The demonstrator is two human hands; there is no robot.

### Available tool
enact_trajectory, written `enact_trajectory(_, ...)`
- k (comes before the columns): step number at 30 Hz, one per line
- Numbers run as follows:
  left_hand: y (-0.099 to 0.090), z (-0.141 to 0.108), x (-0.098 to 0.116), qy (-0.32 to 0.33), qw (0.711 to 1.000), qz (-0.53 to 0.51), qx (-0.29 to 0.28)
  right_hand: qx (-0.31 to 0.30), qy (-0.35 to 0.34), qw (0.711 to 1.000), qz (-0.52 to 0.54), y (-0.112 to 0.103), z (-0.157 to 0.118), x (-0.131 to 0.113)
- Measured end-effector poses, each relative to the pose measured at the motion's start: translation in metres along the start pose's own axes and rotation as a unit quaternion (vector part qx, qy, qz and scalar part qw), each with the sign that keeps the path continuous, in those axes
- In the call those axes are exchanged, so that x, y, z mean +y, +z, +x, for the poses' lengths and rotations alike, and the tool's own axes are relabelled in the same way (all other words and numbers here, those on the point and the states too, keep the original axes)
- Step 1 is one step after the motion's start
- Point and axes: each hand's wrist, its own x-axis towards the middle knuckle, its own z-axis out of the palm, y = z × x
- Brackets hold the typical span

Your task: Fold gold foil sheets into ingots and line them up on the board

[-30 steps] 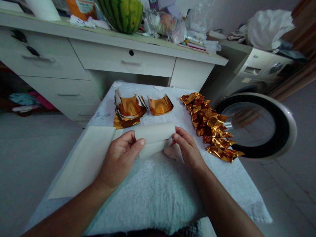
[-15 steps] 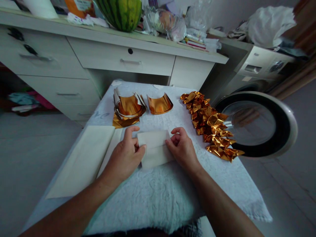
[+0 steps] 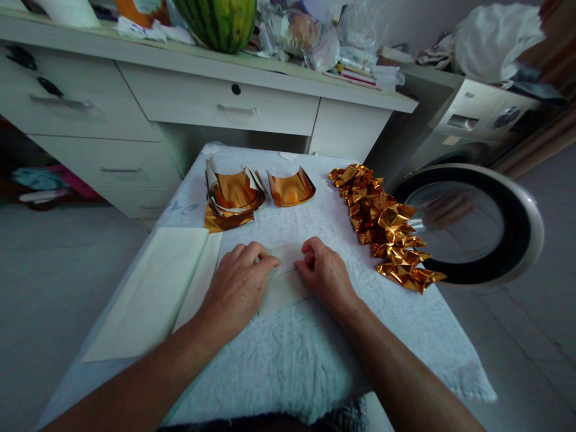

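Note:
A small pale sheet of paper (image 3: 285, 291) with a crease across it lies on the cloth in front of me. My left hand (image 3: 240, 282) covers its left side, fingers curled and thumb reaching over the paper. At the right edge, my right hand (image 3: 327, 277) pinches the paper between thumb and bent fingers. Beyond the hands are a pile of curved gold foil sheets (image 3: 234, 191) and a smaller curved foil stack (image 3: 291, 189). Folded gold foil pieces (image 3: 380, 225) form a row on the right. Larger white paper sheets (image 3: 146, 294) lie left of my left hand.
A pale cloth (image 3: 279, 372) covers the low table. Behind it stands a white drawer cabinet (image 3: 234, 111) with a watermelon (image 3: 220, 24) on top. To the right, the round door (image 3: 468, 225) of a washing machine (image 3: 477, 123) hangs open beside the table edge.
My left hand has shifted right and turned over the paper, covering more of its left side. My right hand has moved slightly left. The paper now lies flatter on the cloth.

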Motion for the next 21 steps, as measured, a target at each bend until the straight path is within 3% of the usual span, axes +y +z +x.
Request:
enact_trajectory(5,0.014,0.001,-0.001,0.085,0.993,-0.057,-0.057,-0.007,-0.001,0.999,0.039,-0.005,-0.001,-0.001)
enact_trajectory(12,0.013,0.002,0.008,0.063,0.994,-0.039,-0.08,-0.056,0.001,0.978,0.202,-0.019,-0.002,0.003)
enact_trajectory(21,0.001,0.001,0.014,0.05,0.992,-0.057,-0.102,-0.101,-0.037,0.973,0.202,-0.021,-0.002,0.009)
